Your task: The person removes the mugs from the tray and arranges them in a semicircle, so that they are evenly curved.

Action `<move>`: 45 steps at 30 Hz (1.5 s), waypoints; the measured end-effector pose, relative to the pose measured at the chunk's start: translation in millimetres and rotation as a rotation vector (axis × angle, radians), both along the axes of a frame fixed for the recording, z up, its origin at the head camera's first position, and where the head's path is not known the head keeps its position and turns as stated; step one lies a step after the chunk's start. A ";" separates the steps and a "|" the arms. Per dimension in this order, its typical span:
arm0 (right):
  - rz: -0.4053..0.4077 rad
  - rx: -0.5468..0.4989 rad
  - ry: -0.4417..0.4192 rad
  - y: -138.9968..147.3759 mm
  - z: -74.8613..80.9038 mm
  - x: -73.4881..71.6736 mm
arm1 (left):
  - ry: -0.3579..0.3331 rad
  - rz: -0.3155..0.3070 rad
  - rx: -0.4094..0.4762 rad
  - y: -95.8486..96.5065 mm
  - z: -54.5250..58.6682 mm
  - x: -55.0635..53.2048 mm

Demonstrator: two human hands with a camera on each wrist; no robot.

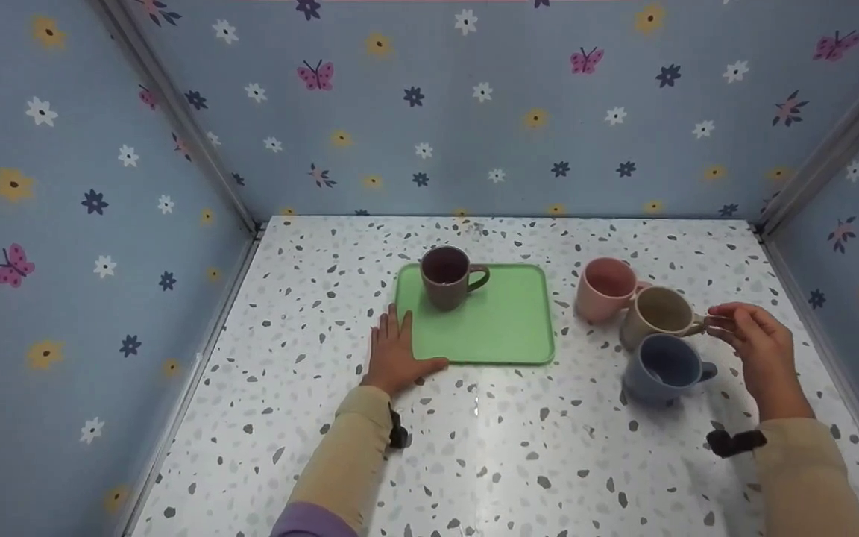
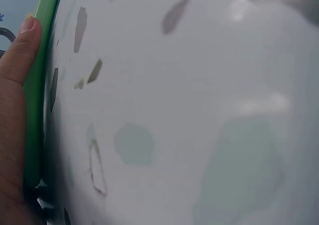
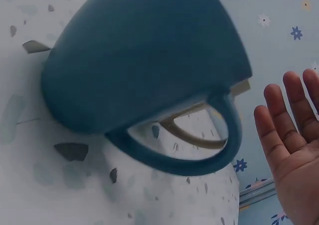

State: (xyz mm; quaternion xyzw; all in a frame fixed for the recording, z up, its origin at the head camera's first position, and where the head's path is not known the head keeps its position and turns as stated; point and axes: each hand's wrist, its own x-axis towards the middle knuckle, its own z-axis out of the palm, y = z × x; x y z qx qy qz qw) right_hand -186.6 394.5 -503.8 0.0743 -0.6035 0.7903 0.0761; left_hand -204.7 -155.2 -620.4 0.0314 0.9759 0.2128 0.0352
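Note:
My left hand (image 1: 394, 354) rests at the near left corner of a green tray (image 1: 496, 328), fingers spread along its left side. In the left wrist view, the thumb (image 2: 20, 53) lies against the tray's rim (image 2: 35, 120). A brown mug (image 1: 444, 287) stands upright on the tray, handle to the right. Beside the handle of a beige mug (image 1: 661, 312) is my right hand (image 1: 765, 354), fingers loosely extended and holding nothing; contact is unclear. A blue mug (image 1: 661, 373) stands nearest me, large in the right wrist view, where its handle (image 3: 199, 166) partly covers the beige one.
A pink mug (image 1: 601, 298) stands behind the beige mug, close to it. All of them are on a white speckled table (image 1: 519, 462). Blue patterned panels enclose the back (image 1: 444, 112) and both sides.

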 end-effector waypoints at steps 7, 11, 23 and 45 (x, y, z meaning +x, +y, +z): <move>-0.017 0.058 0.016 -29.7 21.8 -25.3 | -0.005 -0.003 -0.003 -0.4 1.0 -1.4; -0.023 0.117 -0.012 -49.5 28.7 -38.6 | -0.007 -0.008 -0.003 0.2 -0.2 -0.4; 0.008 0.184 -0.099 -127.9 29.1 -75.5 | -0.010 0.001 0.010 1.6 2.8 2.5; 0.126 0.337 -0.107 -262.5 -20.7 -107.9 | -0.014 0.000 0.015 1.1 3.5 2.1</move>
